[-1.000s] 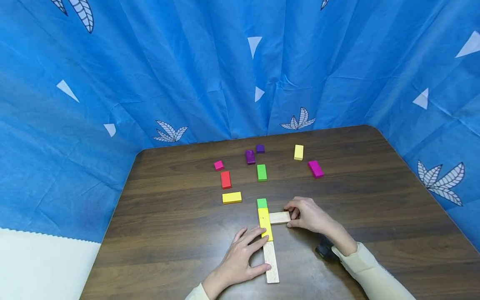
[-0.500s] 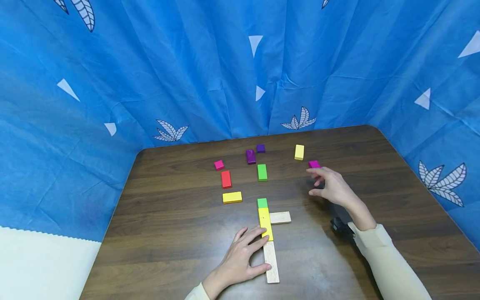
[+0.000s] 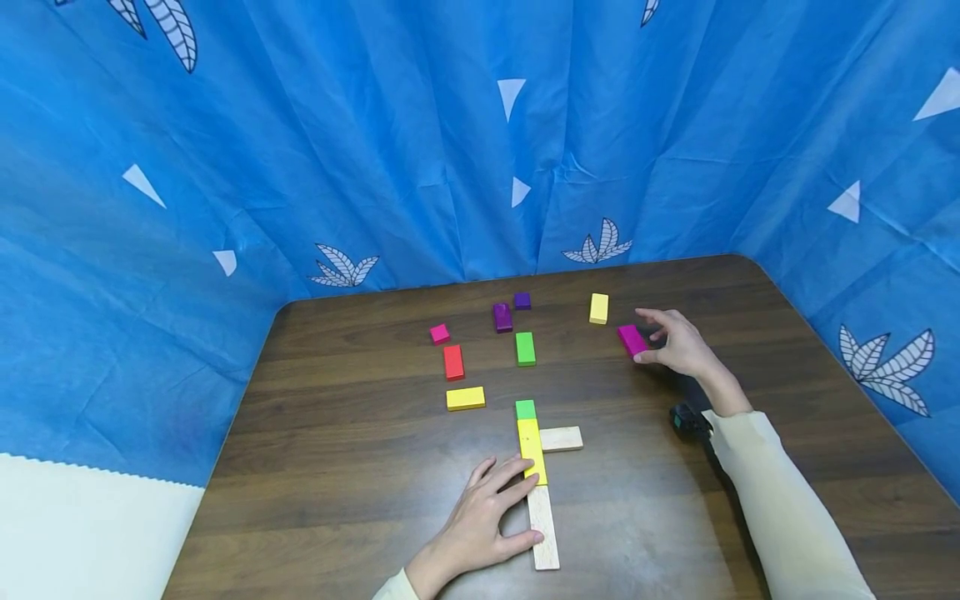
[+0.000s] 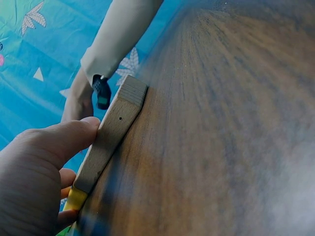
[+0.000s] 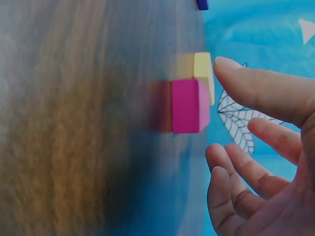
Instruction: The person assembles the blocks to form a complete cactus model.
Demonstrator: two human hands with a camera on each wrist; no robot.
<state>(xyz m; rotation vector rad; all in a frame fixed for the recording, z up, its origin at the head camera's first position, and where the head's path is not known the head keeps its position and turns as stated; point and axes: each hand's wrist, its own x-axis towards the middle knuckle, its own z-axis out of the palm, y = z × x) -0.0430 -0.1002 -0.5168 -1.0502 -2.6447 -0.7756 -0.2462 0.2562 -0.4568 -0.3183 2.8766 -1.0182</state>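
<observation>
My left hand [image 3: 478, 518] rests along a row of blocks, its fingertips on the long yellow block [image 3: 529, 439] and its thumb against a plain wooden block [image 4: 110, 132]. A small green block [image 3: 525, 409] tops that row, and a second plain wooden block [image 3: 562, 439] juts out to the right beside the yellow one. At the table's far right, my right hand [image 3: 678, 344] hovers beside a magenta block [image 3: 631, 339], thumb and fingers spread apart. In the right wrist view nothing lies between those fingers, and the magenta block [image 5: 185, 106] stands just past the thumb.
Farther back on the brown table [image 3: 337, 467] lie a pale yellow block [image 3: 598, 308], a green block [image 3: 525, 349], purple blocks [image 3: 502, 317], a pink block [image 3: 439, 334], a red block [image 3: 453, 362] and a yellow block [image 3: 466, 398]. A blue curtain [image 3: 420, 150] surrounds the table's back and sides.
My right hand has let go of the side wooden block and moved up and right to the magenta block. The left hand has stayed on the row.
</observation>
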